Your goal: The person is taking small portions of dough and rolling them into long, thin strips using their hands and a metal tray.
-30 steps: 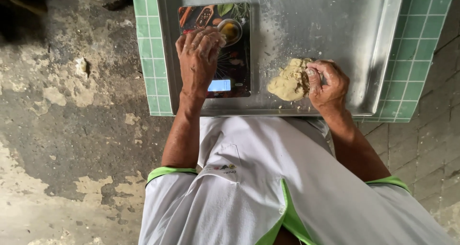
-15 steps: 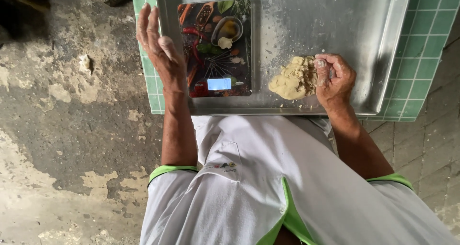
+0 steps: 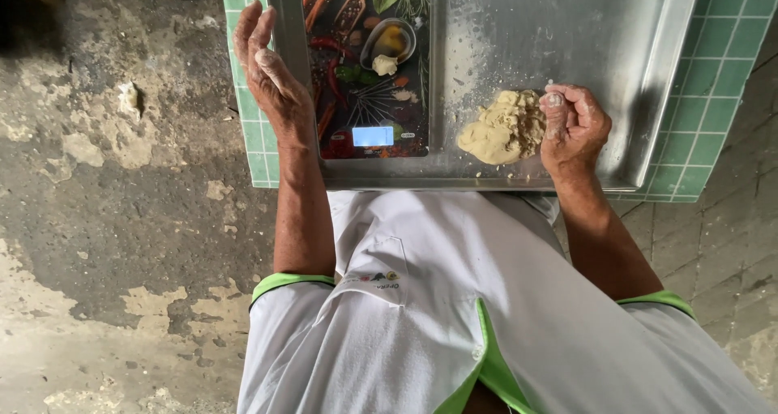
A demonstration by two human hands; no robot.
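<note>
A flat kitchen scale (image 3: 369,74) with a printed picture of spices and a lit display lies on a floured metal tray (image 3: 559,25). A small ball of pale dough (image 3: 384,64) rests on the scale. My left hand (image 3: 269,70) hovers open at the tray's left edge, fingers spread and dusted with flour, holding nothing. A larger lump of dough (image 3: 502,128) lies on the tray to the right of the scale. My right hand (image 3: 574,128) is curled against that lump's right side, fingers pinched and floury.
The tray sits on a green tiled counter (image 3: 705,98). To the left and below is a rough, stained concrete floor (image 3: 121,219). My white shirt with green trim (image 3: 454,317) fills the lower frame.
My left hand lifted off the scale and moved left to the tray's edge, leaving the small dough ball on the scale. My right hand stayed at the big lump.
</note>
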